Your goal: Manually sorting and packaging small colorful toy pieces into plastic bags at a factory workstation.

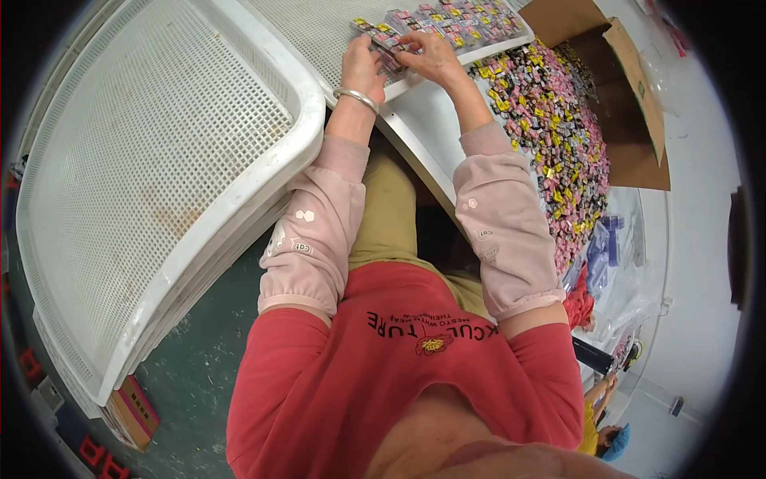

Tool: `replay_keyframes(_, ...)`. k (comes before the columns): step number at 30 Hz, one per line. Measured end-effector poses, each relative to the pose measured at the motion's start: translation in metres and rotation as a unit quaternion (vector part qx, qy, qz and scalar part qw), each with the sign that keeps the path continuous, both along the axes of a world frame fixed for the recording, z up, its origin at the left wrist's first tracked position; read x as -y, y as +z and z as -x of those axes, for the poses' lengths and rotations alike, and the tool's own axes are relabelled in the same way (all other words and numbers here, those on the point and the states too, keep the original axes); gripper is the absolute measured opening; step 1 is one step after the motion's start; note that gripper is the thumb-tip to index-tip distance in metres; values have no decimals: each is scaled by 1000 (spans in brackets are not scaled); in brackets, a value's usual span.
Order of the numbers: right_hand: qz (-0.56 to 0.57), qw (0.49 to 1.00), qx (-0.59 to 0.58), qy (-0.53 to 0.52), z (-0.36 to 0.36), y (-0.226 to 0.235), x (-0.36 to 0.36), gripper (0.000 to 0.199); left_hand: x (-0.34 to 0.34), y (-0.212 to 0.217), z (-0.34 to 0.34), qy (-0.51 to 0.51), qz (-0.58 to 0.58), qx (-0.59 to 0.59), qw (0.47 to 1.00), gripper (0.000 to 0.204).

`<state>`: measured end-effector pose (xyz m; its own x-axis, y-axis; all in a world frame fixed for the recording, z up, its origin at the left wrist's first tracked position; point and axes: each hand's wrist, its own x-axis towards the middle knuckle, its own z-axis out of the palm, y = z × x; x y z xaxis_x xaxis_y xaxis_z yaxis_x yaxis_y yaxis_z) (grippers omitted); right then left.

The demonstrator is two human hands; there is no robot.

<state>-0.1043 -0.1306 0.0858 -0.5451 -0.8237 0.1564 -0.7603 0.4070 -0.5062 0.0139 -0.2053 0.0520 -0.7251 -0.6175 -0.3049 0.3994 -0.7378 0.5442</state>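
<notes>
At the top, over the near edge of a white perforated tray (315, 48), my left hand (364, 70) is closed on the left side of a clear pack (387, 38) of small pink, yellow and black pieces. My right hand (433, 59) reaches in from the other side, its thumb and fingers pinched at the same pack's right side. Several similar clear packs (467, 20) lie in a row along the tray beyond my right hand. A large heap of loose small pieces (550, 120) in pink, yellow and black spreads on the table right of my right forearm.
A stack of large white perforated trays (152, 136) stands at my left, its rim close to my left forearm. An open cardboard box (634, 104) lies behind the heap. Clear plastic bags (634, 275) lie on the right. Another person (598, 427) is at the lower right.
</notes>
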Motion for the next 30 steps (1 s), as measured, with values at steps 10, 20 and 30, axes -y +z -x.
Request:
replay_keyframes(10,-32,998,-57,-8,-3,3,-2,29,3,-9,4,59,62,105,991,14)
replay_keyframes(20,152,988,-18,12,-3,-12,-35,25,14,-14,62,81,82,181,977,36)
replay_keyframes(30,219,941,251,-49,2,-23,-122,29,28,1,82,85,145,352,921,65)
